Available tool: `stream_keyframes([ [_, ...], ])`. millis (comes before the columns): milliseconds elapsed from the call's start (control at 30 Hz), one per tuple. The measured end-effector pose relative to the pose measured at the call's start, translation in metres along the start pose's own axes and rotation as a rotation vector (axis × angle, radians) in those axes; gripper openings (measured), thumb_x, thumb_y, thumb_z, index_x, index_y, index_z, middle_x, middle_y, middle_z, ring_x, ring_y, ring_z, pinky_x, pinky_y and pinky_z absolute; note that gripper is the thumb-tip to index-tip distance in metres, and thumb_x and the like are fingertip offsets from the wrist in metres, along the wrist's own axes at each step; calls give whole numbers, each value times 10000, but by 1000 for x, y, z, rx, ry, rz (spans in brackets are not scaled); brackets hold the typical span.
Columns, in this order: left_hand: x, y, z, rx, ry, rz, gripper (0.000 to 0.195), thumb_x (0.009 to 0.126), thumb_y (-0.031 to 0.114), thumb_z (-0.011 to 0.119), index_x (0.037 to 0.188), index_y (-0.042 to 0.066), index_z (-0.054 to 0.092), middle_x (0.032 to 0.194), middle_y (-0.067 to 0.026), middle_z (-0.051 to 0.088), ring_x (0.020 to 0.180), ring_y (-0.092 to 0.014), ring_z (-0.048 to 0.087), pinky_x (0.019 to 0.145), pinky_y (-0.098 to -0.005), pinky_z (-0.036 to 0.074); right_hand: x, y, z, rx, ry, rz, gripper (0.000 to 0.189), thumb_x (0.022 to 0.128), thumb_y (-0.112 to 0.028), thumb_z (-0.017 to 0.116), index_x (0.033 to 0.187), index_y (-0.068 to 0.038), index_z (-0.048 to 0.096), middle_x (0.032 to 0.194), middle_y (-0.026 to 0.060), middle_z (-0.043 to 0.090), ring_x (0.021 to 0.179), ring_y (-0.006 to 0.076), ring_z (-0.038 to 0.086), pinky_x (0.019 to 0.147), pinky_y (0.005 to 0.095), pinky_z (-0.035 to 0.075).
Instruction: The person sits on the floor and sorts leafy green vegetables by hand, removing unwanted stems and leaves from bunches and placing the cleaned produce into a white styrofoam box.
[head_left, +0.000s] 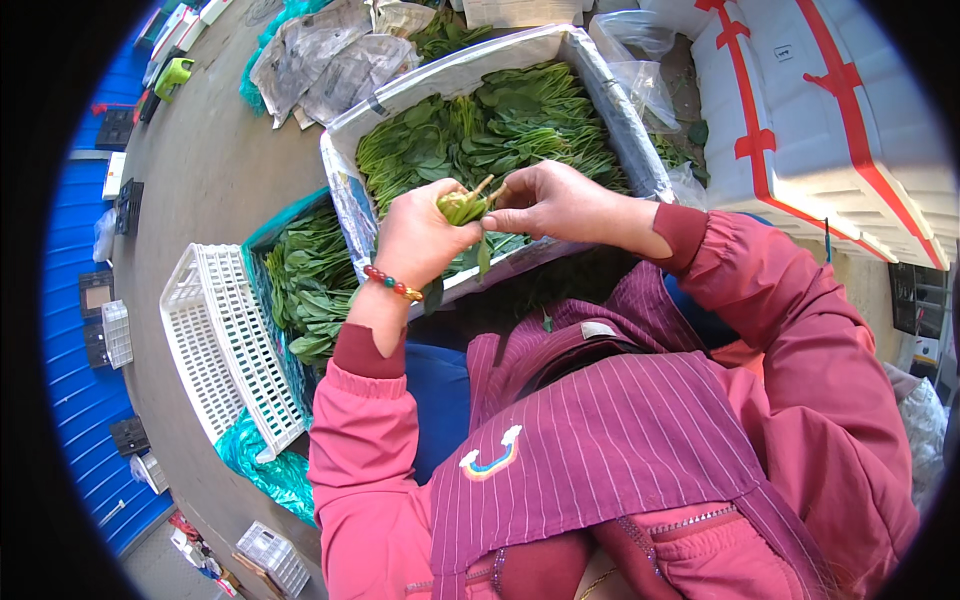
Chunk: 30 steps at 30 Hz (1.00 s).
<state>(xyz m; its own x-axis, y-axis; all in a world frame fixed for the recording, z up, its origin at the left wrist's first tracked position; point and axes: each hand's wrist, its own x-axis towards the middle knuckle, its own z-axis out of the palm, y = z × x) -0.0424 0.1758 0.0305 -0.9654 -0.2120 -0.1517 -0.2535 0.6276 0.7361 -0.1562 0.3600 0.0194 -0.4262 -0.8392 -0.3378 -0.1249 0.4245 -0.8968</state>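
Note:
My left hand, with a beaded bracelet at the wrist, grips a small bunch of leafy greens, cut stem ends up. Leaves hang below the fist. At the bunch's right side, my right hand pinches a pale stem between thumb and fingers. Both hands are above the near side of a white foam box lined with printed paper. Inside it, leafy greens lie in neat rows, stems grouped together. My forearms and the left fist cover part of the near rim.
Left of the box, more greens fill a container lined with teal plastic, beside a white plastic crate. Crumpled newspaper lies beyond. Large white foam boxes with red tape stand at the right. Clear plastic bags lie between.

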Motion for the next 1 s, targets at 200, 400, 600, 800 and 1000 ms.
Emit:
stream_keyframes([
  [200,-2,3,6,232,-18,4,251,748,201,804,862,24,667,746,-136,668,658,-224,640,636,-362,510,5,19,15,21,8,-83,243,872,-223,709,991,-13,735,792,125,725,706,174,670,679,357,532],
  [400,-3,-5,-27,-186,-248,-105,350,785,106,814,1068,41,617,912,-10,646,838,-99,601,762,-277,500,-17,43,22,-752,-413,-91,356,824,-332,715,1095,-101,727,994,153,730,936,362,701,818,474,557],
  [600,-14,-16,-54,-872,-388,93,220,833,38,765,1038,27,688,1060,-54,671,1052,-157,598,948,-308,448,42,96,-36,-786,-17,139,265,778,-223,667,979,-74,751,925,174,733,894,377,704,781,477,562],
  [800,-14,-20,-54,-879,-471,211,269,796,194,776,994,39,680,1087,-115,597,1042,-190,565,864,-295,450,64,200,-67,-907,-135,350,281,747,-168,645,903,45,740,933,255,715,881,417,701,761,466,558],
  [1000,-16,-15,-54,-893,-441,179,269,788,211,764,969,34,672,1091,-110,576,1058,-190,534,836,-278,438,70,211,-53,-888,-68,363,245,740,-127,623,878,30,750,943,261,714,894,412,706,765,466,562],
])
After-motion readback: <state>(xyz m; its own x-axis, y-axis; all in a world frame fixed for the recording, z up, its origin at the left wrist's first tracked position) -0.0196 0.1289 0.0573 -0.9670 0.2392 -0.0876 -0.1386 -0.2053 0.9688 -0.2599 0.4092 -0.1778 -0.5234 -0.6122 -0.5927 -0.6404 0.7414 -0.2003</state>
